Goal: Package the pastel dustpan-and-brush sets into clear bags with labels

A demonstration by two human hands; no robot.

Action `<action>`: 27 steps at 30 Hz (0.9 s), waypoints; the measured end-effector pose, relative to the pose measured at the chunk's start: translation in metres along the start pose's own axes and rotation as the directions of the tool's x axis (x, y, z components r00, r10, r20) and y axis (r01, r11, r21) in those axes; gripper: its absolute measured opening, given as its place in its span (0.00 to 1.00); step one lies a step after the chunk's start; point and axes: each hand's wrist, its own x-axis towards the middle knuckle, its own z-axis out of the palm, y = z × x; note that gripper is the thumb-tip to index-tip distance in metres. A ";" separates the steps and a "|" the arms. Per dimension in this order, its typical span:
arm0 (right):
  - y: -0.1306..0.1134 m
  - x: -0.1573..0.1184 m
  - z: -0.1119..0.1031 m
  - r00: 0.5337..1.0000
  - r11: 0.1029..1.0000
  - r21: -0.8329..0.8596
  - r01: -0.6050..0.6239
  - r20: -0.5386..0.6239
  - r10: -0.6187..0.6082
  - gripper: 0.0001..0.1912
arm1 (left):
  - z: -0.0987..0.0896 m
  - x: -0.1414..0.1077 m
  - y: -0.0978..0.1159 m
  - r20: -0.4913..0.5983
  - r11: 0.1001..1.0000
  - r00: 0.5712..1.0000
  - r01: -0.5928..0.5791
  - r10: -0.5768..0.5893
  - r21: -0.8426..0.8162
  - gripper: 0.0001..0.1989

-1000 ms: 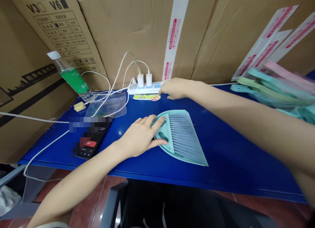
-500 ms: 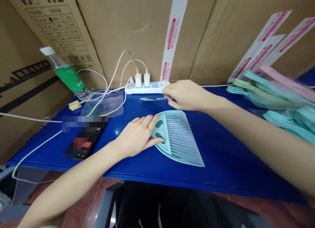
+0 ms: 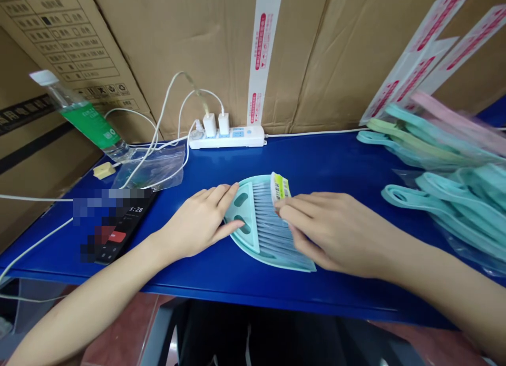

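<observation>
A mint-green hand brush [image 3: 248,210] with grey-blue bristles lies nested in a matching dustpan [image 3: 272,261] on the blue table. My left hand [image 3: 195,218] grips the set at its left side, the thumb over the brush's holes and the fingers along the upper edge. Between the thumb and fingers of my right hand [image 3: 332,231] is a small white and yellow-green label [image 3: 281,186]. It stands up over the bristles, and that hand hides the right part of the dustpan. Whether the label touches the bristles I cannot tell.
Behind stands a white power strip [image 3: 227,138] with chargers and cables. A phone [image 3: 126,223], a plastic bag [image 3: 158,165] and a tilted bottle [image 3: 89,123] are at the left. Bagged mint, yellow-green and pink handled items [image 3: 435,197] lie at the right. Cardboard boxes [image 3: 197,39] line the back.
My right hand has come from near the power strip down over the bristles, bringing the label with it. My left hand keeps its hold on the dustpan. The whole view has shifted slightly.
</observation>
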 end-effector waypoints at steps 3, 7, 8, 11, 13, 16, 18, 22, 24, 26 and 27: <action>-0.005 -0.003 0.002 1.000 0.998 0.053 0.017 -0.003 -0.017 0.13 | 0.002 -0.001 -0.001 -0.020 1.000 1.000 -0.012 0.013 0.018 0.34; -0.004 -0.005 0.000 0.995 0.980 0.196 -0.024 0.098 0.004 0.12 | 0.003 -0.001 -0.001 -0.045 0.999 0.998 -0.031 0.033 0.036 0.35; -0.001 -0.005 -0.001 0.992 0.972 0.229 -0.043 0.123 0.015 0.13 | 0.003 -0.001 -0.002 -0.044 0.999 0.998 -0.033 0.034 0.036 0.35; 0.011 -0.006 0.001 0.989 0.968 0.231 -0.101 0.125 0.074 0.19 | 0.003 -0.001 -0.002 -0.033 0.999 0.999 -0.024 0.025 0.028 0.35; 0.016 -0.008 0.006 0.987 0.972 0.195 -0.130 0.114 0.109 0.23 | 0.003 -0.002 -0.002 -0.022 1.000 1.000 -0.016 0.017 0.017 0.34; 0.018 -0.012 0.016 0.981 0.966 0.227 -0.128 0.173 0.089 0.34 | 0.003 -0.002 -0.002 -0.019 1.000 1.000 -0.018 0.018 0.003 0.34; 0.016 -0.014 0.022 0.968 0.945 0.289 -0.152 0.237 0.084 0.39 | 0.004 -0.002 -0.002 -0.025 1.000 0.999 -0.022 0.022 0.007 0.35; 0.011 -0.015 0.030 0.926 0.893 0.367 -0.260 0.357 0.123 0.43 | 0.006 -0.001 -0.001 -0.037 0.999 0.999 -0.025 0.026 0.032 0.34; 0.010 -0.016 0.031 0.908 0.877 0.383 -0.290 0.399 0.125 0.43 | 0.006 -0.001 -0.001 -0.034 0.999 0.999 -0.023 0.024 0.037 0.33; 0.009 -0.016 0.032 0.897 0.868 0.388 -0.310 0.422 0.132 0.44 | 0.006 -0.001 -0.001 -0.029 0.999 0.999 -0.018 0.019 0.037 0.32; 0.008 -0.016 0.032 0.893 0.865 0.388 -0.319 0.429 0.136 0.44 | 0.006 -0.001 0.000 -0.027 0.999 1.000 -0.015 0.016 0.037 0.32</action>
